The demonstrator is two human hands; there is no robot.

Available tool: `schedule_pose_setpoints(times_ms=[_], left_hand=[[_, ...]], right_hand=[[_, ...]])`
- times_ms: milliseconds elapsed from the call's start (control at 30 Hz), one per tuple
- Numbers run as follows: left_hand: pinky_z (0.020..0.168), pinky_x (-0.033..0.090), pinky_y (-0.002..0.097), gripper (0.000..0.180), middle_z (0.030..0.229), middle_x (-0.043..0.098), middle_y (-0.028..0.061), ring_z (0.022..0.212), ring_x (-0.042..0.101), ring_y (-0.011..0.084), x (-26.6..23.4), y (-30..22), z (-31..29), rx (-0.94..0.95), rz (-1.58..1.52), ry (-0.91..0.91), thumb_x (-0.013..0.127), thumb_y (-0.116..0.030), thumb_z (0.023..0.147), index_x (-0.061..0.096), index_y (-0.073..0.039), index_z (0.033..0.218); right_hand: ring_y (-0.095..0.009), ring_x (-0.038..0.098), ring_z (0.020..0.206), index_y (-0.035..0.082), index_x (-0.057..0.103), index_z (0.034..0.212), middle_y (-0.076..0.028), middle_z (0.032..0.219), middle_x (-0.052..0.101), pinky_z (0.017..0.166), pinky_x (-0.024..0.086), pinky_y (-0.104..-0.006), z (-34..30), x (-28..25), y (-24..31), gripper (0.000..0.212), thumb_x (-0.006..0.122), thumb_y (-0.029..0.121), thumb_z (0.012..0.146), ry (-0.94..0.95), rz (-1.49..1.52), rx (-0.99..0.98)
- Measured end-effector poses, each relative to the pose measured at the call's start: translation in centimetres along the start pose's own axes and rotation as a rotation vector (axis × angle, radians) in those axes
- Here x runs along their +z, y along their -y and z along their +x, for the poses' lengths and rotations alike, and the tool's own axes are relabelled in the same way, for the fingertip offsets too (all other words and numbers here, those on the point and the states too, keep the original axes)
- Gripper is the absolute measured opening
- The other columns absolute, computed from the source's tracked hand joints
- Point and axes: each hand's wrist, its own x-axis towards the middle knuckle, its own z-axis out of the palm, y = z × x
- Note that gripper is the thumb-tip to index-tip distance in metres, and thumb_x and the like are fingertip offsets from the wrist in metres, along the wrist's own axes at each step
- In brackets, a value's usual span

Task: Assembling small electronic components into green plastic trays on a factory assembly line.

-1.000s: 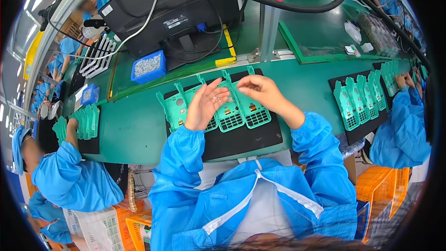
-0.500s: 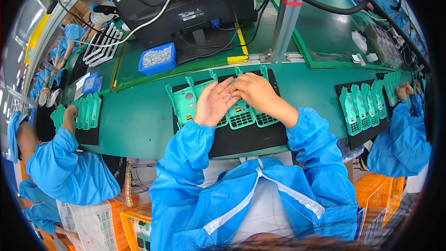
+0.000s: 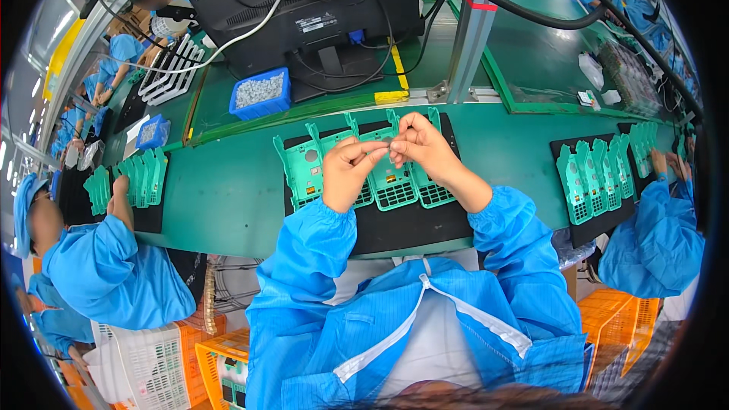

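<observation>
Several green plastic housings (image 3: 392, 197) with grid-like lower ends lie side by side on a black mat (image 3: 395, 231) at the bench's near edge. Above them, my left hand (image 3: 349, 172) has its thumb and forefinger pinched together. My right hand (image 3: 424, 152) meets it fingertip to fingertip, also pinched. Whatever is between the fingers is too small to make out. Both hands hide the middle parts of the housings behind them.
Beyond the mat stand a blue bin (image 3: 260, 96) of small pale parts and a black monitor (image 3: 304, 15). A metal post (image 3: 472, 38) rises behind my right hand. Co-workers sit at both sides with more green housings (image 3: 592, 178). Cables hang overhead.
My left hand has turned from an open, upward palm to a pinch. My right fingers have moved slightly from over that palm to meet the left fingertips.
</observation>
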Motion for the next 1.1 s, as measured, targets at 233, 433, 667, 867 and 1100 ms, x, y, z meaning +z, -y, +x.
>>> schedule_pose_setpoints(times_ms=[233, 433, 667, 867, 1100], left_hand=[[0.049, 0.026, 0.0251, 0.015, 0.059, 0.036, -0.0031, 0.056, 0.035, 0.0066, -0.7, -0.7, -0.4, 0.050, 0.080, 0.017, 0.074, -0.006, 0.075, 0.074, -0.007, 0.090], [0.048, 0.032, 0.0312, 0.013, 0.059, 0.043, 0.0028, 0.053, 0.042, 0.0145, -3.9, 0.2, -0.3, 0.085, 0.432, 0.025, 0.074, -0.009, 0.073, 0.074, -0.010, 0.086], [0.050, 0.041, 0.0351, 0.013, 0.062, 0.051, 0.0055, 0.056, 0.052, 0.0211, -3.4, 2.4, -1.5, 0.181, 0.712, 0.069, 0.073, -0.014, 0.073, 0.074, -0.013, 0.087], [0.052, 0.044, 0.0377, 0.013, 0.064, 0.054, 0.0071, 0.058, 0.056, 0.0252, -3.2, 2.5, -1.7, 0.256, 0.791, 0.079, 0.071, -0.014, 0.074, 0.074, -0.012, 0.087], [0.056, 0.047, 0.0405, 0.005, 0.067, 0.054, 0.0102, 0.066, 0.059, 0.0295, -2.6, 2.8, -1.7, 0.481, 0.857, 0.179, 0.065, -0.009, 0.073, 0.064, -0.005, 0.076]], right_hand=[[-0.014, 0.062, 0.074, 0.007, 0.042, 0.102, -0.009, 0.082, 0.063, 0.065, 0.053, -0.0280, -0.2, 0.4, -0.4, 0.020, 0.059, 0.007, 0.091, 0.028, 0.069, 0.034], [-0.010, 0.058, 0.074, 0.005, 0.048, 0.113, -0.006, 0.086, 0.064, 0.066, 0.050, -0.0257, -0.1, -0.3, -0.5, 0.022, 0.055, 0.018, 0.096, -0.011, -0.149, -0.038], [-0.008, 0.056, 0.074, 0.005, 0.051, 0.113, -0.005, 0.087, 0.064, 0.067, 0.049, -0.0244, 0.0, -0.6, -1.2, 0.020, 0.054, 0.015, 0.096, -0.005, -0.207, -0.012], [-0.009, 0.056, 0.075, 0.005, 0.051, 0.114, -0.005, 0.087, 0.064, 0.068, 0.050, -0.0247, -0.2, -0.3, -1.1, 0.021, 0.054, 0.013, 0.095, -0.009, -0.215, -0.012], [-0.008, 0.057, 0.074, 0.005, 0.052, 0.113, -0.005, 0.087, 0.064, 0.068, 0.050, -0.0242, -0.1, -0.3, -1.2, 0.019, 0.053, 0.012, 0.095, -0.009, -0.225, -0.023]])
